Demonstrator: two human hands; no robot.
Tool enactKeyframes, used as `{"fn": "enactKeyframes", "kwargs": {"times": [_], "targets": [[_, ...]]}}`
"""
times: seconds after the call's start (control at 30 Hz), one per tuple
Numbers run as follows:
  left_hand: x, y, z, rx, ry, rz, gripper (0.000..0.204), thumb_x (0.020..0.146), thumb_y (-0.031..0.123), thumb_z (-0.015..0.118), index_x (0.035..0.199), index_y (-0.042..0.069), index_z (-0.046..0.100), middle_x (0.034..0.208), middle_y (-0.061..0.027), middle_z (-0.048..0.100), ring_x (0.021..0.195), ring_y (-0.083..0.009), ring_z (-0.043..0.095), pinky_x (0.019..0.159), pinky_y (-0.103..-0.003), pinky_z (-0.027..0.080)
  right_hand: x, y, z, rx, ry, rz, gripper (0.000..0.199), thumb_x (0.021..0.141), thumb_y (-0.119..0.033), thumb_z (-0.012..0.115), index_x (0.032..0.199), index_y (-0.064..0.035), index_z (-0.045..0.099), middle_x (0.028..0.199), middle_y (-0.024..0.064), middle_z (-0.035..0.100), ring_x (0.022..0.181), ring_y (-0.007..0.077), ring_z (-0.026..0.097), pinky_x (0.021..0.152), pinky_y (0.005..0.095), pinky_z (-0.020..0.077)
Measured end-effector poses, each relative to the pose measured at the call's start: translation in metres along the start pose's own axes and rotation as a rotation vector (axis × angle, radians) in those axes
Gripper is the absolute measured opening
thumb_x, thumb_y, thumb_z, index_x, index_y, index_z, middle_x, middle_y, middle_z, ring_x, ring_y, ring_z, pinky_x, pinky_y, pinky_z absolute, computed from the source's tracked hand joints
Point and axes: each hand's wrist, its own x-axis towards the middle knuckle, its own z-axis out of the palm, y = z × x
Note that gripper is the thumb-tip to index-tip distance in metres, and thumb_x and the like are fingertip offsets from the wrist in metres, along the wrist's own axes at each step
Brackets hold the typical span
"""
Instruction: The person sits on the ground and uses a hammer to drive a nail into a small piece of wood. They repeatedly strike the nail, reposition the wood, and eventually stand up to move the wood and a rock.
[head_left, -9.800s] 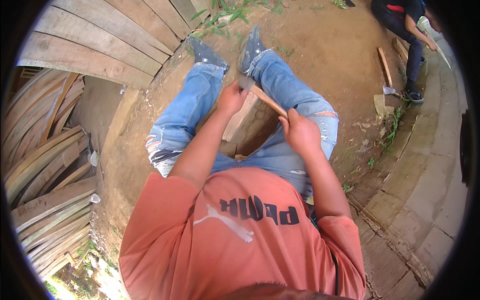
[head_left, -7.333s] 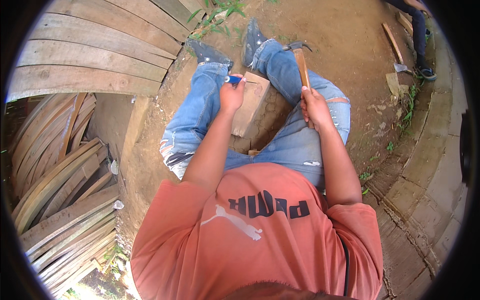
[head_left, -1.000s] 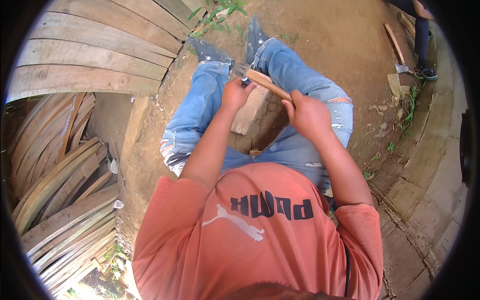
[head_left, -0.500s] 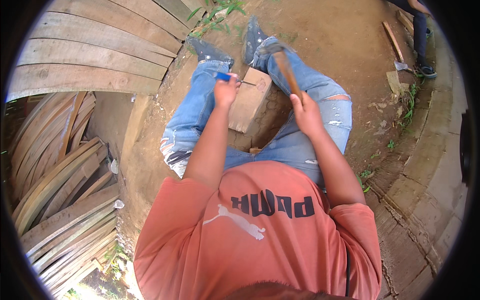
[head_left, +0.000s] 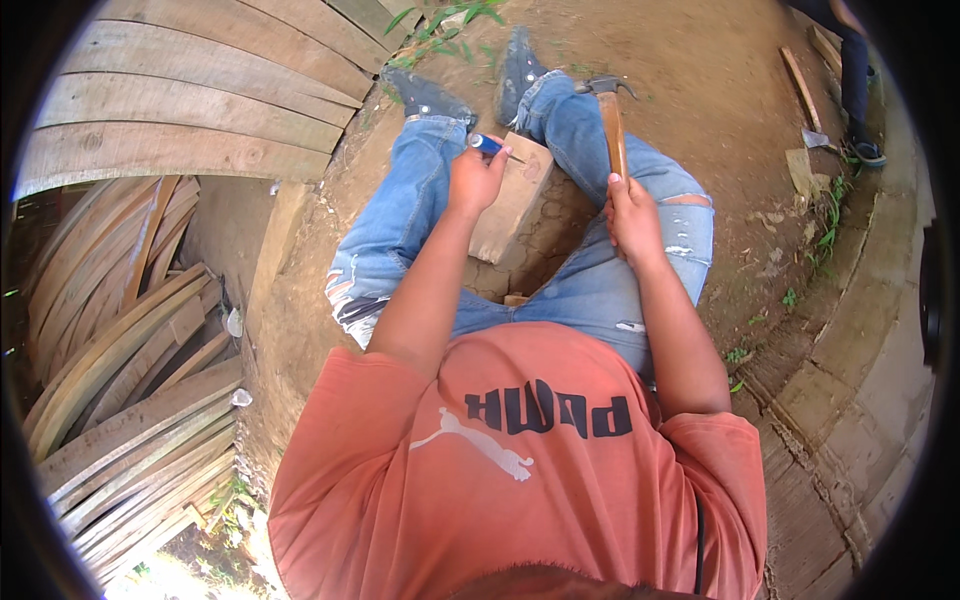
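Observation:
My left hand (head_left: 476, 180) is closed round a screwdriver (head_left: 485, 144) with a blue handle. Its thin metal shaft slants over the far end of a wooden block (head_left: 505, 215), where a darker carved-looking patch shows; whether the tip touches the wood I cannot tell. The block lies on the ground between my legs. In my right hand (head_left: 633, 220) is a claw hammer (head_left: 614, 135), gripped by its wooden handle. The hammer's head points away from me, above my right shin and to the right of the block.
Stacked boards (head_left: 130, 360) lie at the left, below a plank wall (head_left: 200, 90). Brick paving (head_left: 850, 320) runs along the right. At the far right a person's leg (head_left: 856, 90) stands near loose wood strips (head_left: 801, 88). My legs (head_left: 400, 210) flank the block.
The hammer has swung right, away from the block, and its head is no longer blurred. My left hand and the screwdriver have shifted slightly right, with the screwdriver's handle now nearer the block.

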Motion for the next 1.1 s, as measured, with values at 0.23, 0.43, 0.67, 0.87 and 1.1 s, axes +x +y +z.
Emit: {"fn": "enactKeyframes", "kwargs": {"times": [0.23, 0.43, 0.67, 0.87, 1.1], "targets": [[-0.003, 0.002, 0.01, 0.11, -0.044, 0.072, 0.032, 0.097, 0.03, 0.081, 0.109, 0.001, 0.075, 0.095, -0.0206, 0.079, 0.089, -0.0365, 0.079, 0.079, -0.042, 0.061, 0.005, 0.012, 0.002, -0.184, 0.054, -0.182, 0.041, 0.113, -0.041, 0.058, 0.096, -0.0037, 0.06, 0.071, 0.0089, 0.059, 0.058, 0.0226, 0.057, 0.053, 0.0396, 0.0442], [-0.003, -0.003, 0.013, 0.253, -0.065, 0.096, 0.038, 0.097, 0.037, 0.08, 0.104, 0.001, 0.074, 0.091, -0.0207, 0.078, 0.087, -0.0411, 0.076, 0.078, -0.049, 0.059, -0.044, -0.069, 0.003, -0.587, 0.071, -0.582, 0.037, 0.108, -0.039, 0.064, 0.1, -0.0026, 0.062, 0.081, 0.0242, 0.068, 0.077, 0.0472, 0.068, 0.066, 0.0532, 0.05], [0.0, 0.004, 0.013, 0.286, -0.051, 0.126, 0.039, 0.096, 0.038, 0.08, 0.103, 0.001, 0.073, 0.093, -0.0226, 0.077, 0.09, -0.044, 0.074, 0.078, -0.051, 0.058, -0.04, -0.047, -0.003, -1.097, -0.014, -0.535, 0.031, 0.107, -0.037, 0.065, 0.101, -0.0067, 0.058, 0.082, 0.0233, 0.07, 0.079, 0.0498, 0.068, 0.066, 0.0594, 0.051], [-0.01, -0.001, 0.019, 0.293, -0.099, 0.093, 0.042, 0.097, 0.038, 0.077, 0.105, -0.003, 0.072, 0.101, -0.0265, 0.076, 0.097, -0.0463, 0.074, 0.081, -0.053, 0.058, -0.057, -0.055, 0.002, -0.903, 0.048, -0.667, 0.036, 0.107, -0.042, 0.062, 0.1, -0.0064, 0.059, 0.08, 0.0215, 0.071, 0.077, 0.0463, 0.071, 0.066, 0.0588, 0.0536], [0.02, -0.054, 0.011, -0.559, 0.149, -0.526, 0.043, 0.108, 0.03, 0.068, 0.127, -0.007, 0.061, 0.108, -0.0244, 0.076, 0.104, -0.0369, 0.078, 0.08, -0.044, 0.064, -0.043, -0.057, 0.014, -0.79, -0.054, -0.538, 0.038, 0.108, -0.038, 0.063, 0.097, -0.0014, 0.06, 0.084, 0.0274, 0.068, 0.083, 0.049, 0.069, 0.072, 0.0563, 0.0527]]}}
